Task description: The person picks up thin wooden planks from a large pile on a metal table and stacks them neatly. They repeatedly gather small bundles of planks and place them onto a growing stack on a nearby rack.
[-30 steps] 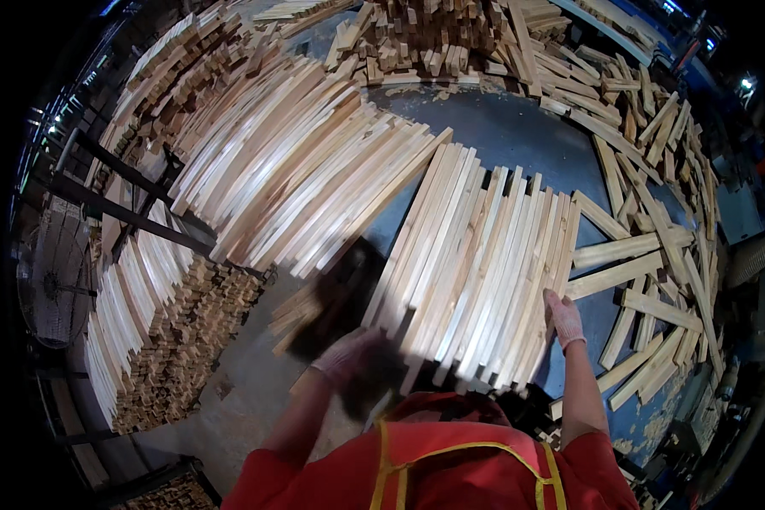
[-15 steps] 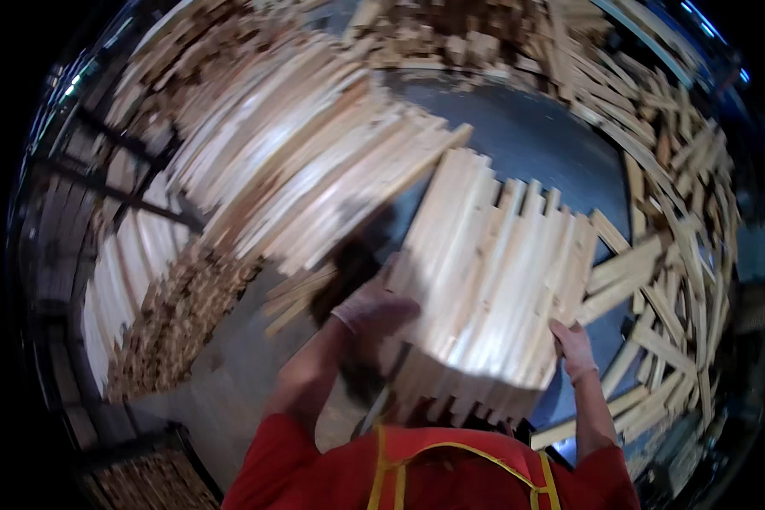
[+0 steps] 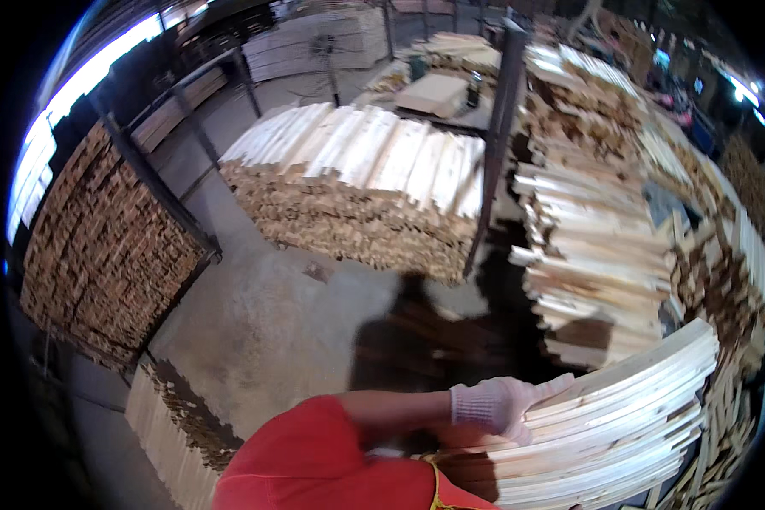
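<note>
My left hand point(image 3: 511, 406), in a pale knitted glove, grips the left edge of a wide bundle of wooden slats point(image 3: 607, 421). Its fingers lie along that outer edge. The slats sit side by side, their far ends uneven, and they fill the lower right of the view. My right hand does not show; the slats and the lower edge of the picture cut off that side. Just beyond the bundle lies a long row of loose pale slats point(image 3: 599, 246).
A squared stack of slats point(image 3: 357, 208) stands ahead, beside a dark metal post point(image 3: 494, 144). Another tall stack point(image 3: 110, 246) is at left in a metal frame. Grey concrete floor point(image 3: 263, 331) lies between them. Scrap slats point(image 3: 722, 450) are heaped at far right.
My view has swung to the left, away from the blue-grey table. The slat bundle now sits at lower right, still in my left hand. My right hand has left the view.
</note>
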A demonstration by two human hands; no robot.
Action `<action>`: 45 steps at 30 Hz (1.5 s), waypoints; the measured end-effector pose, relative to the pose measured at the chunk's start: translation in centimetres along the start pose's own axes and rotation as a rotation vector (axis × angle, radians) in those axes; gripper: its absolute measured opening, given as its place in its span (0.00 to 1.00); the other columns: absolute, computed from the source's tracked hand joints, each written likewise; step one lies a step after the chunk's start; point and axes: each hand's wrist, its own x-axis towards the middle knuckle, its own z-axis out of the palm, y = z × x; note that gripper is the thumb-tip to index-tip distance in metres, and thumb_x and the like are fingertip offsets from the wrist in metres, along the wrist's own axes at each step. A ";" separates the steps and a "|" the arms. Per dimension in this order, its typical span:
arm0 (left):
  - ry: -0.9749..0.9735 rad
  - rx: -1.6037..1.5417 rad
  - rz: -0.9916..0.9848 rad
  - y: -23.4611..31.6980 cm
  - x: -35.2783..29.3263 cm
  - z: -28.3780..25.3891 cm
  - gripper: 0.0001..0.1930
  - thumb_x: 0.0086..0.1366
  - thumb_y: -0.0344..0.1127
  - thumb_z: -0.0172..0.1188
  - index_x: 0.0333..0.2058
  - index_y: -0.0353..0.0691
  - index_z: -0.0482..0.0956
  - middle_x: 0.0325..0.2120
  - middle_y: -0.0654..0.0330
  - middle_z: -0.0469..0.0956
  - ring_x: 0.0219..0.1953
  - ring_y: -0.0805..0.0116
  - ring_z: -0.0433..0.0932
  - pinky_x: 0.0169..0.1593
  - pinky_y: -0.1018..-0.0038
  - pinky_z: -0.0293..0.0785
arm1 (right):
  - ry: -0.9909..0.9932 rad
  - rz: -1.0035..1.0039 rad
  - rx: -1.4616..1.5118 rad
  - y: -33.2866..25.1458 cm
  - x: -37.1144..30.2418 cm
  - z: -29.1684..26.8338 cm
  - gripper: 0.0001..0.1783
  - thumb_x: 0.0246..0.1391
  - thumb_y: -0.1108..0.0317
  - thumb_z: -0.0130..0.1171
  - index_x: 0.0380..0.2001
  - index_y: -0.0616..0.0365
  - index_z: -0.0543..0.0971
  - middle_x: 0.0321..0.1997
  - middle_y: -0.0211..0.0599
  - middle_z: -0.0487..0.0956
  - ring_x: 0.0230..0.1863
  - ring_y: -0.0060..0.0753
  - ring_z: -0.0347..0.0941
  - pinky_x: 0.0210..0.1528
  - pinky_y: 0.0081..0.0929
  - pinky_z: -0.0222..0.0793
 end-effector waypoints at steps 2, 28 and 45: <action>0.090 0.081 0.058 0.9 -7.0 -5.2 0.57 0.58 0.38 0.72 0.81 0.51 0.44 0.42 0.37 0.84 0.44 0.39 0.86 0.50 0.57 0.81 | -0.082 -0.420 -0.722 -1.8 -4.5 7.5 0.31 0.66 0.59 0.65 0.63 0.74 0.75 0.61 0.56 0.80 0.58 0.48 0.78 0.62 0.41 0.74; 0.901 -0.081 -0.420 -28.2 -29.4 -37.9 0.61 0.58 0.39 0.79 0.77 0.32 0.42 0.59 0.50 0.81 0.58 0.61 0.83 0.60 0.61 0.81 | -0.870 0.020 -0.283 4.3 9.4 73.1 0.34 0.57 0.66 0.72 0.66 0.62 0.75 0.54 0.34 0.85 0.50 0.28 0.81 0.53 0.31 0.79; 0.961 0.153 -0.498 -40.5 -1.8 -63.8 0.56 0.62 0.62 0.68 0.74 0.25 0.56 0.69 0.38 0.69 0.68 0.48 0.73 0.69 0.62 0.71 | -0.237 -0.566 -0.948 -9.3 34.8 105.6 0.42 0.54 0.47 0.71 0.65 0.63 0.74 0.61 0.54 0.82 0.60 0.58 0.80 0.63 0.46 0.75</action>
